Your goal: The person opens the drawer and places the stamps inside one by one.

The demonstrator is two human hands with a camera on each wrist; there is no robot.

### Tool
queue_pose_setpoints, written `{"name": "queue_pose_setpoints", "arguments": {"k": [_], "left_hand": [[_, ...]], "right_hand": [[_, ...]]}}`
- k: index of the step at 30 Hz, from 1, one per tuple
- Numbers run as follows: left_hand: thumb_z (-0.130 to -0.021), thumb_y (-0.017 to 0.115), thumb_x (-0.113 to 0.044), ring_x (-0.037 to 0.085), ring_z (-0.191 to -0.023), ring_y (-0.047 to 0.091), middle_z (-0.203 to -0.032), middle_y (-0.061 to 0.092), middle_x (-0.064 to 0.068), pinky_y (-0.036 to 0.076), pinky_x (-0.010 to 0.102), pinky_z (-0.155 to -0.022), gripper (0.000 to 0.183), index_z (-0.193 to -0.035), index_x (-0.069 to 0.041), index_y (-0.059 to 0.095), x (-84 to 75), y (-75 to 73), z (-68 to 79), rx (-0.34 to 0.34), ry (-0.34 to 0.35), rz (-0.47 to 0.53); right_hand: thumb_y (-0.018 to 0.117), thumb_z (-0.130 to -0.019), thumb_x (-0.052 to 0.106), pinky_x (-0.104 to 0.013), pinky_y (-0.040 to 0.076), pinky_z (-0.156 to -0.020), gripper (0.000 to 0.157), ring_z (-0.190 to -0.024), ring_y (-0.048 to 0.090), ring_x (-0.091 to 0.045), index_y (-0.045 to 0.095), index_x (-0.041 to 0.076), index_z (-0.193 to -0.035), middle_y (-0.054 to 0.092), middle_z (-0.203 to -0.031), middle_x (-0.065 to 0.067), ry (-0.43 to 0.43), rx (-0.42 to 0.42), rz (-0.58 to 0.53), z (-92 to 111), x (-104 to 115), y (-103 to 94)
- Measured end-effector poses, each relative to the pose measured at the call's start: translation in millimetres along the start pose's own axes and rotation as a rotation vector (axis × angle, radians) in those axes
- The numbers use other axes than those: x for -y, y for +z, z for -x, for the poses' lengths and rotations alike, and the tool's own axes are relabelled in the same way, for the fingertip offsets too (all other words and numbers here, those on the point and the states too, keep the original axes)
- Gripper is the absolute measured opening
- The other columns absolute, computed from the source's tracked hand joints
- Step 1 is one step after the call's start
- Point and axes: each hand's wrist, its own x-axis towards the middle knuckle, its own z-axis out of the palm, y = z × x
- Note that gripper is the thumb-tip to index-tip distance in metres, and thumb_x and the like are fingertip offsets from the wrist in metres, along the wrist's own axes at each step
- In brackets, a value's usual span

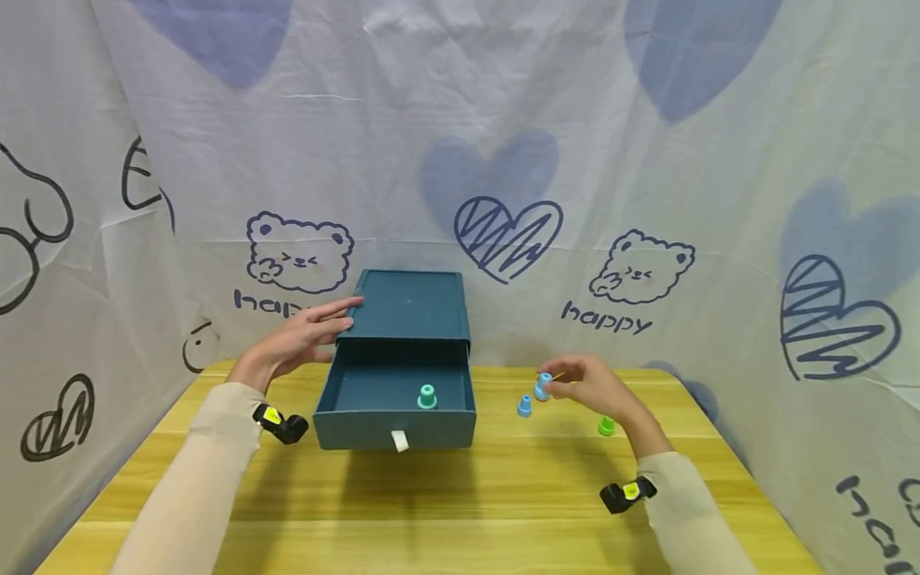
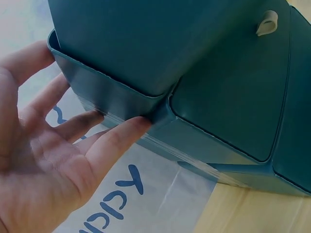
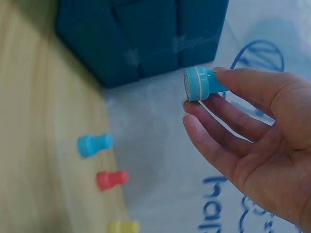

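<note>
Currently, right hand (image 1: 592, 387): we're pinching a blue stamp (image 3: 198, 83) above the table (image 1: 546, 511) (slackening could drop it)
Left hand (image 1: 296, 340): we're resting it unclenched against the cabinet (image 1: 413, 307), perhaps risking a shift if pushing

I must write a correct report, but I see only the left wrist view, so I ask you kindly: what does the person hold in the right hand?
Observer: The right hand pinches a small blue stamp-like piece.
Operator: Thank you. From my view I cannot look inside the open drawer. Is something in there?
Observer: Yes, one teal piece stands inside it, near the front.
</note>
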Motion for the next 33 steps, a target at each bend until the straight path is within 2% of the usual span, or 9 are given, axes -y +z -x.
{"name": "queue_pose_setpoints", "arguments": {"k": [6, 11, 20, 33], "left_hand": [[-0.108, 0.054, -0.034, 0.047, -0.160, 0.002, -0.175, 0.002, 0.013, 0.017, 0.078, -0.119, 0.066, -0.165, -0.019, 0.025, 0.0, -0.4, 0.9, -0.003, 0.003, -0.008], [-0.108, 0.054, -0.035, 0.046, -0.160, 0.002, -0.176, 0.003, 0.011, 0.018, 0.077, -0.119, 0.065, -0.165, -0.020, 0.026, 2.6, -1.4, -1.1, -0.013, 0.001, -0.007], [-0.108, 0.054, -0.037, 0.045, -0.161, 0.003, -0.176, 0.003, 0.011, 0.019, 0.075, -0.119, 0.066, -0.165, -0.021, 0.026, 3.8, -1.9, -1.6, -0.020, -0.003, -0.009], [-0.107, 0.054, -0.037, 0.045, -0.160, 0.003, -0.176, 0.003, 0.011, 0.019, 0.074, -0.120, 0.066, -0.165, -0.021, 0.027, 2.0, 0.2, -0.4, -0.022, -0.007, 0.001]], "right_hand": [[0.073, -0.097, 0.023, -0.038, 0.059, -0.089, 0.029, -0.103, 0.071, -0.022, 0.073, 0.011, -0.124, 0.076, -0.113, -0.010, -0.058, 0.019, 0.033, -8.7, 31.2, -1.0], [0.073, -0.097, 0.022, -0.042, 0.061, -0.091, 0.027, -0.103, 0.071, -0.024, 0.073, 0.013, -0.122, 0.076, -0.112, -0.008, -0.072, 0.036, 0.043, -13.5, 53.4, 1.0], [0.073, -0.097, 0.017, -0.042, 0.062, -0.092, 0.025, -0.103, 0.073, -0.024, 0.073, 0.010, -0.121, 0.077, -0.112, -0.010, -0.140, 0.076, 0.029, -24.0, 76.1, 0.4], [0.073, -0.097, 0.018, -0.042, 0.062, -0.094, 0.026, -0.102, 0.074, -0.023, 0.073, 0.012, -0.123, 0.077, -0.114, -0.008, -0.141, 0.096, 0.070, -26.3, 103.2, -0.1]]}}
